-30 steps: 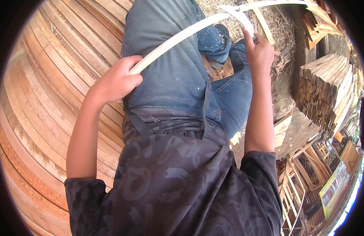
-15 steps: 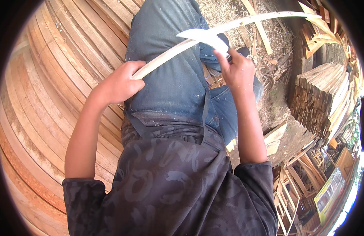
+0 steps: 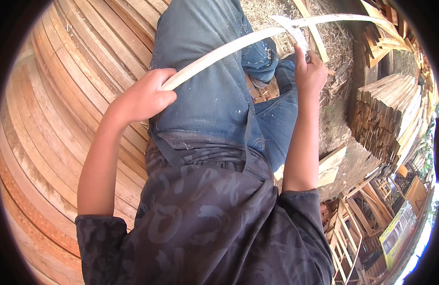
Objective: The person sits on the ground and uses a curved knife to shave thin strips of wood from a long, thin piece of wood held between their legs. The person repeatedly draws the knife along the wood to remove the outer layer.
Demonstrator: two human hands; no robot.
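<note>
A long pale wooden strip (image 3: 224,49) lies across my lap and reaches out to the right, looking curved in this wide view. My left hand (image 3: 148,93) is closed round its near end, above my left thigh. In my right hand (image 3: 310,71) is a knife (image 3: 295,34) with a broad, bright, curved blade. The fingers hide the handle. The blade crosses the strip beyond my knees, against it or just above it; glare hides the exact contact.
Long boards (image 3: 53,114) lie side by side on my left. Wood shavings (image 3: 340,85) cover the ground ahead and right. A stack of cut wood (image 3: 381,118) stands at the right, with wooden frames (image 3: 345,237) below it. Offcuts (image 3: 331,166) lie beside my right arm.
My right hand has moved the knife outward along the strip, away to the right and slightly farther from me. My left hand still grips the near end, almost unmoved.
</note>
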